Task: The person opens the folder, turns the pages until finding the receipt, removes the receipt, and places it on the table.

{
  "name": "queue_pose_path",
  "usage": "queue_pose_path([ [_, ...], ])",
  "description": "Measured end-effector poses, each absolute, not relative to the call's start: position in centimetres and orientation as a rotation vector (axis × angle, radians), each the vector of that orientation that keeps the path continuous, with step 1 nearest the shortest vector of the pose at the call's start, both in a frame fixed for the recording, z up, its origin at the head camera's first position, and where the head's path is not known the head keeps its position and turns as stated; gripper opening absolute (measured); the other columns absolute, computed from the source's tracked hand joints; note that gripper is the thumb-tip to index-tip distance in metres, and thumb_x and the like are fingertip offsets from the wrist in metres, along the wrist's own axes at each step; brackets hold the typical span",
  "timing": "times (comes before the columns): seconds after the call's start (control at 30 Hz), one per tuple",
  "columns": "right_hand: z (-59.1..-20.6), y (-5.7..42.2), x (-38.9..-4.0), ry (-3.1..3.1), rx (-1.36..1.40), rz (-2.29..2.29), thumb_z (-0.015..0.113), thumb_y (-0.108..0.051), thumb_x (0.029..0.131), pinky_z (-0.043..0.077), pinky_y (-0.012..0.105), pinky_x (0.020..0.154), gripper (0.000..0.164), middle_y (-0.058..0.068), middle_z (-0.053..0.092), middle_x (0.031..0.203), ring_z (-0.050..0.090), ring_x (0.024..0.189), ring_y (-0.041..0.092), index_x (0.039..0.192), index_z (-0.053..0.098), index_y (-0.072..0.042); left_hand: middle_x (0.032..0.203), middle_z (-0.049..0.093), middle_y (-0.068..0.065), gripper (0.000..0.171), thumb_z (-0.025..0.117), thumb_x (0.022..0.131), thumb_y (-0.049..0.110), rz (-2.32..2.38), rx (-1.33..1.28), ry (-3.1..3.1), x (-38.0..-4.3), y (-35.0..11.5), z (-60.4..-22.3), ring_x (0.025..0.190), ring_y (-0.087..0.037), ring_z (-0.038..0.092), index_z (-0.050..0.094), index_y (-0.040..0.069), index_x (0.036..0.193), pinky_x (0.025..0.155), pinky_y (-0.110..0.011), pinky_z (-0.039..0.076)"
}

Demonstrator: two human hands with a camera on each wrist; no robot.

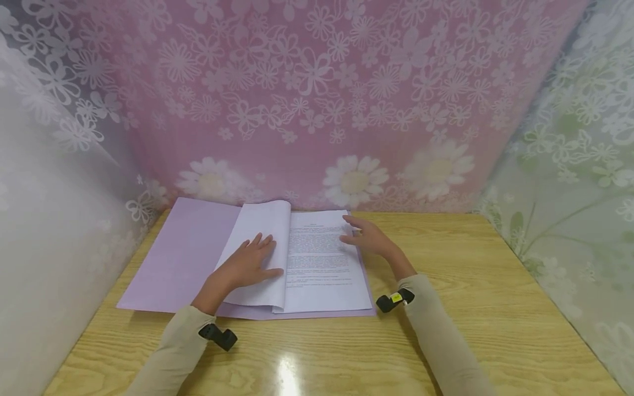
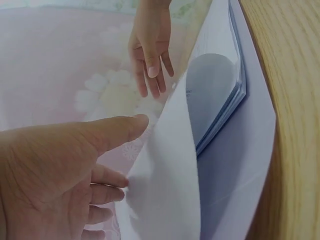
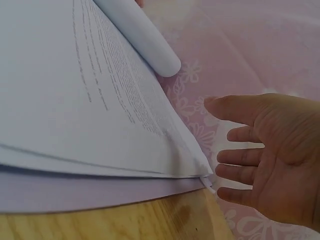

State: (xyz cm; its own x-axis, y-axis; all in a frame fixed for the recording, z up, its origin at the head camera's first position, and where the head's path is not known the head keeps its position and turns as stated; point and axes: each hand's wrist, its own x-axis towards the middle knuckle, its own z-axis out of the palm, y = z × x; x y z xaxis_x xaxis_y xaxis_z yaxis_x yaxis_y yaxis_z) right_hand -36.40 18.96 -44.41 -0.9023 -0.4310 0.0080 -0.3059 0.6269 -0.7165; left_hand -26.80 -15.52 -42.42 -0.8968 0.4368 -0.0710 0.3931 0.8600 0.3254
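Observation:
A lilac folder point(image 1: 193, 247) lies opened out on the table with a stack of printed sheets point(image 1: 317, 258) on its right half. A turned-over white page point(image 1: 264, 220) curves leftward from the middle, its fold raised in a loose roll. My left hand point(image 1: 245, 264) rests on that page with fingers spread; in the left wrist view its fingertips point(image 2: 120, 180) meet the paper. My right hand point(image 1: 371, 237) hovers by the stack's upper right edge, fingers extended and apart, holding nothing. In the right wrist view the sheets' corner point(image 3: 200, 172) is just beside the right fingers point(image 3: 237, 174).
The wooden table point(image 1: 470, 264) stretches to the right of the folder and in front of it. A pink flowered cloth point(image 1: 317, 110) hangs along the back edge, with pale flowered cloths point(image 1: 574, 192) at the sides. Each wrist carries a small black camera point(image 1: 218, 336).

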Motion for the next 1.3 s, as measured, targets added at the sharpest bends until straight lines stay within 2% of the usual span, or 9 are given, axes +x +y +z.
queue_pose_path([
  [0.13,-45.0,19.4,-36.8,2.664,-0.566,-1.171,0.072,-0.027,0.096,0.031,0.059,0.121,0.079,0.024,0.030,0.164,0.033,0.149,0.048,0.159,0.032,-0.001,0.168,0.023,-0.018,0.076,0.064,0.099,0.040,0.487,0.693,2.904,-26.8,-15.5,-42.7,0.156,-0.045,0.014,0.033,0.004,0.159,0.124,-0.064,0.017],
  [0.23,-45.6,19.8,-37.1,2.671,-0.568,-1.145,0.072,-0.025,0.096,0.028,0.059,0.122,0.081,0.023,0.029,0.165,0.028,0.152,0.045,0.159,0.029,0.000,0.168,0.024,-0.015,0.067,0.063,0.099,0.030,0.495,0.751,2.899,-26.9,-15.4,-42.9,0.156,-0.047,0.013,0.039,0.008,0.158,0.123,-0.067,0.018],
  [0.33,-46.1,20.1,-37.3,2.677,-0.573,-1.109,0.073,-0.025,0.096,0.027,0.059,0.123,0.084,0.021,0.028,0.166,0.025,0.154,0.041,0.161,0.026,-0.001,0.168,0.025,-0.015,0.063,0.060,0.098,0.028,0.475,0.783,2.879,-27.0,-15.4,-43.1,0.156,-0.048,0.012,0.043,0.010,0.156,0.122,-0.069,0.017],
  [0.6,-47.0,20.4,-37.8,2.663,-0.575,-1.088,0.074,-0.029,0.095,0.025,0.057,0.124,0.089,0.020,0.023,0.168,0.021,0.156,0.039,0.162,0.020,-0.002,0.168,0.026,-0.016,0.071,0.067,0.097,0.042,0.426,0.749,2.864,-27.0,-15.6,-42.9,0.157,-0.044,0.012,0.043,0.009,0.155,0.124,-0.065,0.016],
  [1.03,-47.2,20.2,-37.8,2.687,-0.563,-0.987,0.074,-0.033,0.095,0.021,0.055,0.126,0.090,0.021,0.025,0.167,0.021,0.157,0.038,0.161,0.022,0.000,0.167,0.027,-0.017,0.084,0.072,0.094,0.039,0.517,0.646,2.749,-26.9,-16.2,-42.8,0.156,-0.044,0.019,0.033,0.005,0.160,0.125,-0.061,0.020],
  [1.3,-47.0,20.1,-37.6,2.697,-0.536,-0.987,0.073,-0.033,0.095,0.024,0.054,0.125,0.089,0.019,0.026,0.168,0.021,0.157,0.037,0.162,0.022,-0.004,0.168,0.025,-0.018,0.095,0.071,0.091,0.053,0.541,0.556,2.693,-27.2,-16.6,-43.2,0.156,-0.042,0.019,0.027,0.006,0.162,0.124,-0.060,0.022],
])
